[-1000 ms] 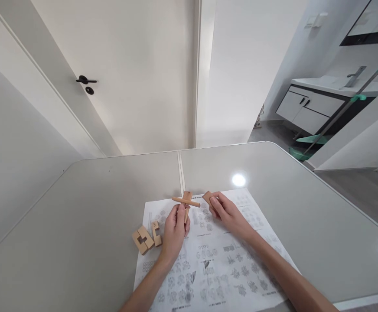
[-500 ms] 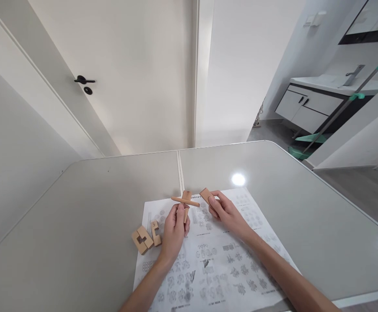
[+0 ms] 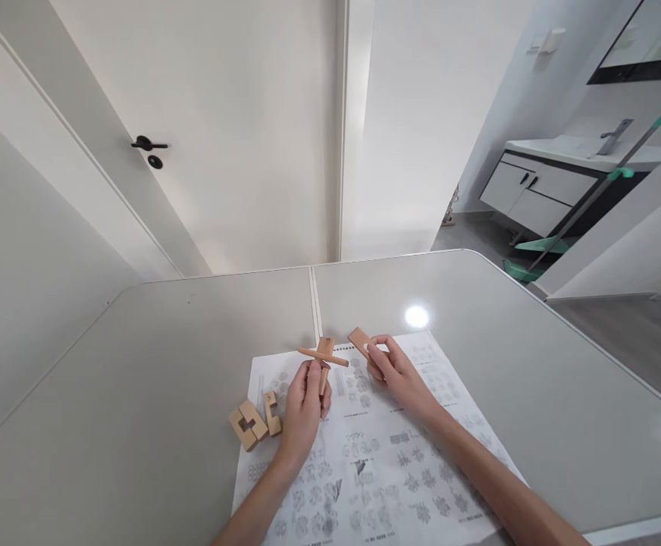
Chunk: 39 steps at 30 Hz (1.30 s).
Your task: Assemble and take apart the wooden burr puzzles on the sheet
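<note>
My left hand (image 3: 306, 400) is closed around crossed wooden puzzle pieces (image 3: 325, 349): one stands roughly upright and a thin flat one lies across it. To the right, my right hand (image 3: 392, 371) pinches a flat wooden piece (image 3: 358, 338) by its lower end, its far end tilted up to the left. A gap separates this piece from the crossed ones. Left of my left hand lie notched wooden blocks (image 3: 249, 425), two of them set together around a small hollow, and a C-shaped wooden block (image 3: 272, 414) beside them. Under both hands is a printed diagram sheet (image 3: 376, 432).
The sheet lies on a pale grey table (image 3: 137, 394) with a seam (image 3: 314, 303) running away from me. Past the far edge stands a white door (image 3: 239, 152) with a black handle (image 3: 148, 142). A washbasin cabinet (image 3: 535, 189) and a green-trimmed broom (image 3: 620, 173) are at the right.
My right hand's fingers have shifted on the flat piece, so more of its length shows. My left hand and the crossed pieces stay almost in place.
</note>
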Available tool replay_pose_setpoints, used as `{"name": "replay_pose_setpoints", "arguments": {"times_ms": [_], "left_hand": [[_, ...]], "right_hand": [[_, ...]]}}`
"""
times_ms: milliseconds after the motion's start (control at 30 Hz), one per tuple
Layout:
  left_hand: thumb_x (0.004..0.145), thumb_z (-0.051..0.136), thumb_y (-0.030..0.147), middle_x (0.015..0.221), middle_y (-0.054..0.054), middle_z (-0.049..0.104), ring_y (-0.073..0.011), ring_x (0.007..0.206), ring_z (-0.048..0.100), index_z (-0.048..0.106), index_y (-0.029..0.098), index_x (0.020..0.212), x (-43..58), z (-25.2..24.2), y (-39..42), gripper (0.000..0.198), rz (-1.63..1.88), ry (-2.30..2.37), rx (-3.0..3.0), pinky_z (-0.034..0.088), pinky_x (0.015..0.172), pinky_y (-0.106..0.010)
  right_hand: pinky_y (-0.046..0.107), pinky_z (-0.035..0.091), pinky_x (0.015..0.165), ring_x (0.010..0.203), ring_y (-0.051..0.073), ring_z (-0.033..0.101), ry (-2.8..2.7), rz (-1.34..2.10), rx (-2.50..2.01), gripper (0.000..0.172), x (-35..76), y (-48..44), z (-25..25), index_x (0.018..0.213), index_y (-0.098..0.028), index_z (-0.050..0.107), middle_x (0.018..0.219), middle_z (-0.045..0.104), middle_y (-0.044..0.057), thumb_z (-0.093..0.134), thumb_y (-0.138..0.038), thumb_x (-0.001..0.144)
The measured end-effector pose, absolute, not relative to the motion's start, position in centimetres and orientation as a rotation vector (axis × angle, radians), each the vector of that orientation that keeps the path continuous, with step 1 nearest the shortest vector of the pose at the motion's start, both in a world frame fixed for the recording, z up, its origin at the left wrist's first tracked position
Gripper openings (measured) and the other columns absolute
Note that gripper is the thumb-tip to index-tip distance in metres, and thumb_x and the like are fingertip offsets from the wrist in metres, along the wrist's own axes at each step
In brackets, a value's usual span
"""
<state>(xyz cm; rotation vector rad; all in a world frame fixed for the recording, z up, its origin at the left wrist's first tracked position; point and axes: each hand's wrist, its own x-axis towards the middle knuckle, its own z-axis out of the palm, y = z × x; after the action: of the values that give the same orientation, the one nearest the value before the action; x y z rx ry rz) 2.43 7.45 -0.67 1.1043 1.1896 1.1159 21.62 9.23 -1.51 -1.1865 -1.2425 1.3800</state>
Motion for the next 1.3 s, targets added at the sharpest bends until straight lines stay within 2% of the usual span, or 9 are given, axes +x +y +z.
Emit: {"name": "replay_pose_setpoints", "arguments": {"times_ms": [167, 400, 533, 600, 767, 867, 1000, 1200, 1300], "left_hand": [[0.100, 0.047, 0.065, 0.054, 0.008, 0.039, -0.0089, 0.046, 0.032, 0.050, 0.022, 0.085, 2.4, -0.9, 7.5, 0.045, 1.120, 1.185, 1.101, 0.030, 0.046, -0.021], [0.098, 0.050, 0.066, 0.054, 0.008, 0.039, -0.0089, 0.045, 0.032, 0.051, 0.022, 0.083, 2.4, -0.7, 7.5, 0.046, 1.135, 1.173, 1.079, 0.030, 0.045, -0.021], [0.097, 0.050, 0.067, 0.053, 0.008, 0.039, -0.0094, 0.044, 0.032, 0.050, 0.022, 0.083, 2.5, -0.5, 7.4, 0.046, 1.128, 1.169, 1.077, 0.029, 0.046, -0.022], [0.097, 0.050, 0.067, 0.053, 0.008, 0.040, -0.0096, 0.044, 0.032, 0.049, 0.023, 0.083, 2.5, -0.4, 7.4, 0.047, 1.125, 1.167, 1.080, 0.029, 0.046, -0.022], [0.099, 0.047, 0.065, 0.054, 0.008, 0.041, -0.0098, 0.045, 0.033, 0.052, 0.022, 0.088, 2.5, -0.8, 7.5, 0.045, 1.115, 1.171, 1.094, 0.030, 0.047, -0.022], [0.100, 0.047, 0.063, 0.055, 0.007, 0.043, -0.0095, 0.046, 0.034, 0.054, 0.021, 0.091, 2.4, -1.0, 7.6, 0.043, 1.118, 1.161, 1.082, 0.031, 0.047, -0.022], [0.100, 0.047, 0.062, 0.055, 0.007, 0.044, -0.0097, 0.046, 0.035, 0.054, 0.021, 0.093, 2.4, -1.1, 7.7, 0.042, 1.115, 1.160, 1.073, 0.031, 0.047, -0.022], [0.102, 0.047, 0.059, 0.056, 0.007, 0.044, -0.0099, 0.046, 0.035, 0.051, 0.022, 0.087, 2.2, -1.3, 7.9, 0.040, 1.114, 1.113, 1.088, 0.031, 0.048, -0.022], [0.101, 0.050, 0.059, 0.058, 0.007, 0.046, -0.0086, 0.045, 0.035, 0.049, 0.022, 0.081, 2.1, -1.3, 8.0, 0.042, 1.109, 1.065, 1.041, 0.031, 0.048, -0.023]], "right_hand": [[0.025, 0.028, 0.050, 0.053, 0.012, 0.033, -1.269, 1.336, -1.168, 0.040, 21.6, 9.2, -1.4, 0.104, -0.026, 0.053, 0.064, 0.041, -0.008, 0.049, -0.065, 0.100], [0.026, 0.025, 0.048, 0.050, 0.011, 0.029, -1.235, 1.330, -1.173, 0.044, 21.6, 9.3, -1.5, 0.102, -0.024, 0.059, 0.059, 0.031, -0.009, 0.051, -0.067, 0.097], [0.026, 0.021, 0.049, 0.051, 0.010, 0.025, -1.147, 1.469, -1.041, 0.040, 21.7, 9.4, -1.4, 0.104, -0.024, 0.059, 0.066, 0.029, -0.008, 0.051, -0.063, 0.100], [0.026, 0.022, 0.050, 0.051, 0.010, 0.027, -1.104, 1.544, -0.964, 0.039, 21.8, 9.4, -1.3, 0.111, -0.024, 0.060, 0.070, 0.033, -0.007, 0.051, -0.060, 0.101], [0.027, 0.033, 0.055, 0.051, 0.008, 0.036, -1.082, 1.614, -0.887, 0.039, 22.0, 9.3, -1.1, 0.125, -0.026, 0.056, 0.081, 0.051, -0.004, 0.054, -0.056, 0.101], [0.027, 0.035, 0.055, 0.046, 0.006, 0.037, -1.145, 1.596, -0.877, 0.037, 22.1, 9.3, -1.1, 0.117, -0.025, 0.056, 0.085, 0.061, -0.003, 0.055, -0.058, 0.101], [0.026, 0.032, 0.052, 0.041, 0.005, 0.037, -1.159, 1.613, -0.864, 0.037, 22.1, 9.5, -1.2, 0.102, -0.024, 0.054, 0.083, 0.064, -0.003, 0.058, -0.060, 0.098], [0.026, 0.024, 0.049, 0.039, 0.004, 0.038, -1.131, 1.710, -0.789, 0.037, 21.5, 9.4, -1.7, 0.104, -0.023, 0.056, 0.081, 0.064, -0.003, 0.062, -0.059, 0.097], [0.026, 0.027, 0.051, 0.040, 0.005, 0.040, -1.126, 1.751, -0.766, 0.037, 21.1, 9.2, -1.8, 0.103, -0.023, 0.057, 0.081, 0.064, -0.003, 0.062, -0.059, 0.096]]}}
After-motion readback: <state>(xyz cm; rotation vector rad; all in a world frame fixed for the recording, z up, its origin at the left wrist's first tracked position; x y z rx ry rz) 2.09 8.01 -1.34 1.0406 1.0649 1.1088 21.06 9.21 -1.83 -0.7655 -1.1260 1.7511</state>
